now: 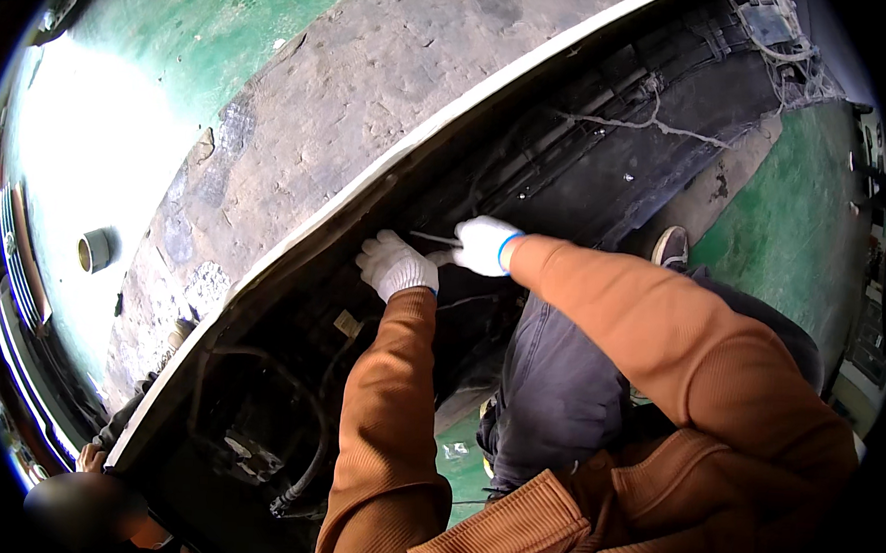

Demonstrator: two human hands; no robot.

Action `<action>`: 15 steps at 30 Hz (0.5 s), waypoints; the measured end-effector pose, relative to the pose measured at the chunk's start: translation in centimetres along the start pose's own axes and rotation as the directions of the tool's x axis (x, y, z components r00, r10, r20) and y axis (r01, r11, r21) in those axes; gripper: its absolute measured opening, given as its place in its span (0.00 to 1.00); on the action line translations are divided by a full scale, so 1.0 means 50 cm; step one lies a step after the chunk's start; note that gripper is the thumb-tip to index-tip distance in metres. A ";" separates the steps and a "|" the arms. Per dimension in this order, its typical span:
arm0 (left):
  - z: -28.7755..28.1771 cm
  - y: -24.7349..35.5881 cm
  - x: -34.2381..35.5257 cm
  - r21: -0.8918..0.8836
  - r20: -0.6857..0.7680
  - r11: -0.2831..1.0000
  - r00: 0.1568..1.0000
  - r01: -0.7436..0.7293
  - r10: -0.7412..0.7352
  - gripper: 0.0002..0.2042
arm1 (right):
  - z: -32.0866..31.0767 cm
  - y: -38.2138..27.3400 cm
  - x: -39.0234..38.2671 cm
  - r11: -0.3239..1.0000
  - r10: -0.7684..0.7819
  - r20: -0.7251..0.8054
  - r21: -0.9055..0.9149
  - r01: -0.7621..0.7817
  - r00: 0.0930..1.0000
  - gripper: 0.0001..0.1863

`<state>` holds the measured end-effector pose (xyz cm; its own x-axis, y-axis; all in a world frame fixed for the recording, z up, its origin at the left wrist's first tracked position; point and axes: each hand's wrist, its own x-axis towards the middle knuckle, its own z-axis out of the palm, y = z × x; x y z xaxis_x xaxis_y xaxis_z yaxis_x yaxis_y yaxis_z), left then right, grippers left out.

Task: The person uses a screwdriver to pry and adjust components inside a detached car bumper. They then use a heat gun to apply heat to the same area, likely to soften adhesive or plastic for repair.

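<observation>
Holding, in head view, a thin pale rod (433,238) in the right hand (485,247) inside the dark panel (669,163), beside the left hand (396,264), with grip not determinable, possibly risking a strike there through rod slippage.

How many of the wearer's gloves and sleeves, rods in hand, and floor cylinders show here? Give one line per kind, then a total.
Gloves: 2
Sleeves: 2
Rod: 1
Cylinder: 1
Total: 6
</observation>
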<state>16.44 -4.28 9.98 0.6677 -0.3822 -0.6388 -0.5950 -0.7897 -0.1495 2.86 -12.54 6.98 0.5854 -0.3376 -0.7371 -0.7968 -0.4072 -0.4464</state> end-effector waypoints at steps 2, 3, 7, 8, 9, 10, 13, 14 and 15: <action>0.006 -0.005 0.003 0.038 -0.007 0.999 1.000 -0.022 0.022 0.50 | -0.044 0.022 -0.013 0.998 -0.067 0.052 0.015 0.067 0.996 0.29; 0.009 -0.007 0.003 0.028 -0.024 0.999 0.999 -0.036 0.037 0.51 | -0.044 0.042 -0.015 0.996 -0.083 0.027 0.043 0.082 0.996 0.27; 0.028 -0.023 0.001 0.015 -0.085 0.994 0.990 -0.112 0.113 0.50 | -0.057 0.094 -0.032 0.945 0.082 -0.062 0.323 -0.058 0.995 0.19; 0.030 -0.027 -0.001 0.031 -0.098 0.990 0.985 -0.138 0.140 0.50 | -0.064 0.094 -0.037 0.922 0.117 -0.034 0.374 -0.096 0.993 0.19; 0.031 -0.034 -0.002 0.047 -0.110 0.985 0.980 -0.163 0.167 0.49 | -0.066 0.090 -0.043 0.920 0.120 -0.031 0.379 -0.100 0.992 0.19; 0.038 -0.048 0.001 0.000 -0.143 0.974 0.964 -0.226 0.224 0.48 | -0.072 0.087 -0.048 0.918 0.124 -0.031 0.383 -0.102 0.992 0.20; 0.066 -0.101 0.017 -0.065 -0.197 0.918 0.907 -0.390 0.371 0.46 | -0.061 0.069 -0.052 0.958 0.044 -0.068 0.286 -0.022 0.997 0.22; 0.068 -0.099 0.014 -0.068 -0.202 0.919 0.908 -0.388 0.368 0.45 | -0.057 0.067 -0.054 0.963 0.035 -0.067 0.269 -0.015 0.997 0.24; 0.070 -0.097 0.010 -0.071 -0.206 0.920 0.908 -0.385 0.364 0.45 | -0.054 0.064 -0.054 0.968 0.025 -0.065 0.252 -0.008 0.998 0.25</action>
<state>18.11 1.02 7.74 0.4818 -0.7338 -0.4790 -0.7730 -0.6133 0.1620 -0.84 -15.22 8.91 0.5739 -0.4023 -0.7133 -0.8133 -0.1779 -0.5540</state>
